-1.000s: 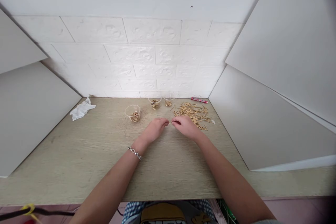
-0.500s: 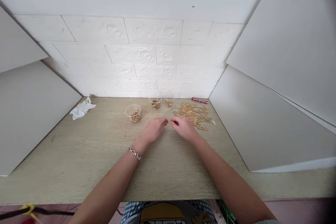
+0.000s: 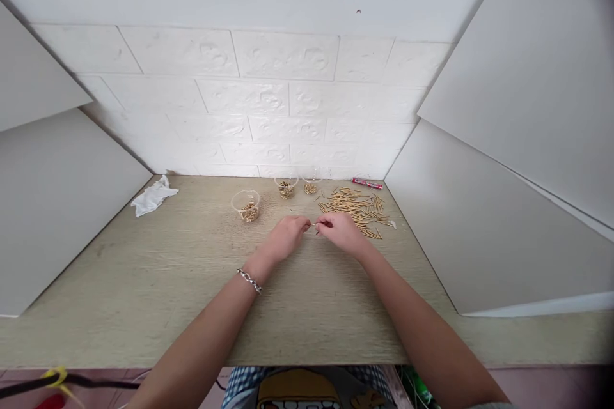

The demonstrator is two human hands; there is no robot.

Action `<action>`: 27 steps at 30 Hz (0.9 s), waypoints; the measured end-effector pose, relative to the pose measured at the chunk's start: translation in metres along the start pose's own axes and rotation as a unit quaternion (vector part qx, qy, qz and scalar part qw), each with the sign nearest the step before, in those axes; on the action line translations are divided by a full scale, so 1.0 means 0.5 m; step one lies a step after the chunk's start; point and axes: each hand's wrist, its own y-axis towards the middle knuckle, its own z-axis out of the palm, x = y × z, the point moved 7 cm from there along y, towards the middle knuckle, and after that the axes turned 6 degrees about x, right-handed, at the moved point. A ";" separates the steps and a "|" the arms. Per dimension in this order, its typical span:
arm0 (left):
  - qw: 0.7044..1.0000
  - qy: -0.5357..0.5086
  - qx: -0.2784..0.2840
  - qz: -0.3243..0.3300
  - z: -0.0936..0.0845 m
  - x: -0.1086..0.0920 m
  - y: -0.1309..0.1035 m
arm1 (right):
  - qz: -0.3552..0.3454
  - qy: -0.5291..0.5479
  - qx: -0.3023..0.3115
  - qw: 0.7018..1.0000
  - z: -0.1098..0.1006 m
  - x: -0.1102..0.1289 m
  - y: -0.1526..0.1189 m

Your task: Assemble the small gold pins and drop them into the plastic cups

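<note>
Over the middle of the table, my left hand (image 3: 288, 235) and my right hand (image 3: 343, 231) meet almost fingertip to fingertip, both pinched closed. A thin gold-coloured metal pin (image 3: 313, 224) bridges the small gap between them, gripped at either end; its finer details are too small to make out. Just beyond my right hand lies a loose pile of gold-coloured pins (image 3: 348, 203). Past my left hand stands a clear plastic cup (image 3: 245, 203) with small gold-coloured parts in it. Two more clear cups, a middle one (image 3: 286, 188) and a right one (image 3: 310, 186), hold similar small pieces near the wall.
A crumpled white tissue (image 3: 153, 197) lies at the table's back left. By the wall at the back right is a red tube-like packet (image 3: 367, 183). Pale panels, left (image 3: 62, 204) and right (image 3: 480, 223), flank the wooden table (image 3: 158, 294).
The whole view has shifted slightly. Both hands stay together at the pin, with the right fingers slightly changed in their pinch; a dark tip now shows under them.
</note>
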 end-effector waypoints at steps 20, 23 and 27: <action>0.995 0.093 -0.004 0.028 -0.001 -0.004 -0.002 | -0.001 -0.027 -0.003 1.000 0.002 0.005 -0.001; 0.995 0.095 0.004 0.042 0.001 -0.014 -0.003 | 0.025 0.036 0.051 0.998 0.002 -0.004 -0.003; 0.993 0.110 0.002 0.045 0.003 -0.016 -0.002 | 0.047 0.074 0.056 0.995 0.005 -0.014 -0.002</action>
